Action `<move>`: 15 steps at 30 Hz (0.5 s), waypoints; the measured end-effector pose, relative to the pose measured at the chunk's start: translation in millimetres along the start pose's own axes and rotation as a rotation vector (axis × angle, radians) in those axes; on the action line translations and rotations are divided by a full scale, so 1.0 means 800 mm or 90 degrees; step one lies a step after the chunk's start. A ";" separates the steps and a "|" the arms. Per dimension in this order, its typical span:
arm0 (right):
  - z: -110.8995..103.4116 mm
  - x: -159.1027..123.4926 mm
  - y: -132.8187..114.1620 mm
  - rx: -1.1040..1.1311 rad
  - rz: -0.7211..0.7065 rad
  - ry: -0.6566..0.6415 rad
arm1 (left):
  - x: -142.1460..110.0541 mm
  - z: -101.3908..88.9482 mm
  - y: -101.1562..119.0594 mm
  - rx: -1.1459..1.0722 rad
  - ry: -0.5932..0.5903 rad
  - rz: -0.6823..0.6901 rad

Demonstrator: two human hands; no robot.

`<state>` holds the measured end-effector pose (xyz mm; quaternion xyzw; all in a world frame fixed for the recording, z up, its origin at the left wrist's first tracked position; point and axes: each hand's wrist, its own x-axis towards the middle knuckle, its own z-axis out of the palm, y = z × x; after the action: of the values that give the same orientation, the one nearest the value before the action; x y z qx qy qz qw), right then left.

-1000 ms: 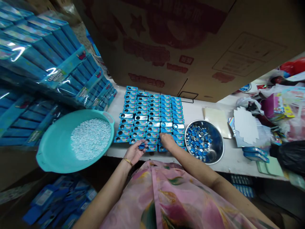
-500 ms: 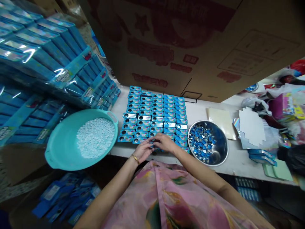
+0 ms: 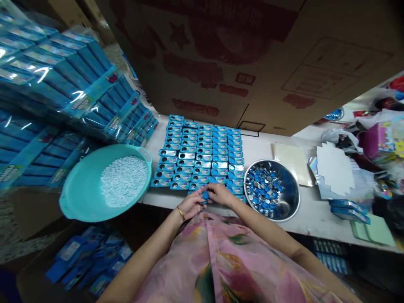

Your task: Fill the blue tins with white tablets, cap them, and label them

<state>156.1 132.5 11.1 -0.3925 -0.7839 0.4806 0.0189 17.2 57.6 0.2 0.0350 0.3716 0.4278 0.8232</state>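
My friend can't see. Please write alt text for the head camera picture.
A person's left hand holds small blue pieces, right hand close by, near rows of little blue boxes. A turquoise basin of white bits sits left, a metal bowl of blue and silver discs right, a big cardboard box behind.

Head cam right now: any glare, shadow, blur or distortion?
Head view: streaky glare on the plastic-wrapped boxes; head view: the large carton's facing side is dim; head view: edges look stretched, with the magenta item at far right soft; head view: blue pieces at the left hand too indistinct to count.
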 end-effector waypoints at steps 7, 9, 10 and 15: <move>-0.012 -0.013 0.029 -0.193 0.048 0.033 | -0.009 -0.006 -0.015 -0.056 0.197 0.146; -0.005 -0.014 0.029 -0.269 0.071 -0.010 | -0.016 -0.013 -0.018 -0.071 0.262 0.182; 0.000 -0.014 0.027 -0.306 0.084 -0.025 | -0.020 -0.016 -0.020 -0.075 0.285 0.187; 0.021 0.004 0.006 -0.389 0.176 -0.070 | -0.030 -0.024 -0.018 -0.061 0.315 0.165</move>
<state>150.4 123.3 -2.5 -0.4562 -0.8310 0.2417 -0.2071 6.1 25.6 -5.0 -0.0621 0.5333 0.5420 0.6465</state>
